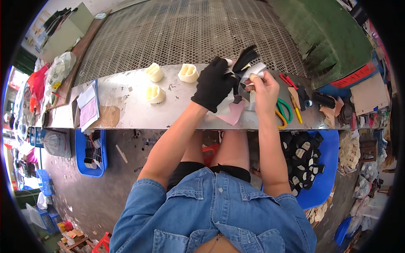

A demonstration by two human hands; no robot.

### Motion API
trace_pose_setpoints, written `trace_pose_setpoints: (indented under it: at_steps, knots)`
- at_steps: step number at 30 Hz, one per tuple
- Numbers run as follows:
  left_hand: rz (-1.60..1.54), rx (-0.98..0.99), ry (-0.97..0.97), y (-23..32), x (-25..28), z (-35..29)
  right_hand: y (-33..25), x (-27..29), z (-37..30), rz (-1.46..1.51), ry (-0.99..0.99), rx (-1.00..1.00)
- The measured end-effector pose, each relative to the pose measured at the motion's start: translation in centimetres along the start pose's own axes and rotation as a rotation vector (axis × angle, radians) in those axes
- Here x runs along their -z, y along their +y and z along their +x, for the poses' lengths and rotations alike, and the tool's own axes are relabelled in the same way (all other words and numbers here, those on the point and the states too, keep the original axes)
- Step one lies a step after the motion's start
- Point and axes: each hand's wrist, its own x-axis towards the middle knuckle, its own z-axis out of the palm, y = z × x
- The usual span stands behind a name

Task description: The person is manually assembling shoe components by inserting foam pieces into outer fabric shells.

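Observation:
My left hand (213, 82), in a black glove, is closed on a limp black piece (245, 58) that reaches up past its fingers; its exact kind I cannot make out. My bare right hand (265, 87) pinches a white strip (256, 70) beside it, thumb and fingers together. Both hands are close together above the metal bench top (126, 92). Pink sheet material (233, 113) lies below them at the bench's front edge. Left of the gloved hand stand three cream-coloured blocks with hollows, one (187, 73) being nearest to it. The glove hides part of the held pieces.
Right of my hands lie scissors with green and yellow handles (284, 110), a yellow pen-like tool (298, 114) and a red-handled tool (287, 79). A perforated metal grille (190, 29) spans behind. Below stand a blue tub (327, 168) of black pieces and a smaller blue basket (90, 170).

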Motion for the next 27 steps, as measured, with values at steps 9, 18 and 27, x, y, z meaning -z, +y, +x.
trace_pose_setpoints:
  at_steps: [9,18,27]
  knots:
    - [-0.164,0.147,0.005,-1.6,-0.3,0.0,-1.3,8.6,1.2,0.342,0.278,0.017]
    - [-0.231,0.262,0.034,-2.1,0.3,0.3,1.6,20.4,6.8,0.091,0.407,-0.113]
    - [-0.494,0.305,-0.067,-3.7,-0.1,0.2,-1.8,12.7,4.3,-0.746,0.319,0.217]
